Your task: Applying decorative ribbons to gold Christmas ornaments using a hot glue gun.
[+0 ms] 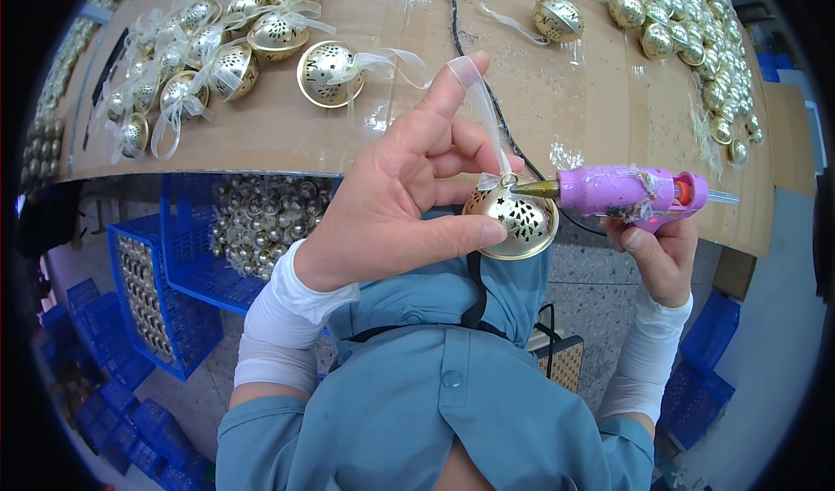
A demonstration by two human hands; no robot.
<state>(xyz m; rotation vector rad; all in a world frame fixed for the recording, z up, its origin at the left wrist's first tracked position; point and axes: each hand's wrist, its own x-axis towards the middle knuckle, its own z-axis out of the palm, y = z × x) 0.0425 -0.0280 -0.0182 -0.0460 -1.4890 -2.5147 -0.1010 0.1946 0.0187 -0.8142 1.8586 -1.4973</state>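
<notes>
The left hand pinches a gold bell, its ribbon drawn up, at the nozzle of the glue gun the right hand grips, gluing seemingly unfinished, while ribboned bells already lie on the surface.

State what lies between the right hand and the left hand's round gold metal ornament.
Head view shows a purple plastic glue gun in the right hand, its brass-coloured conical nozzle pointing at the ornament.
</notes>
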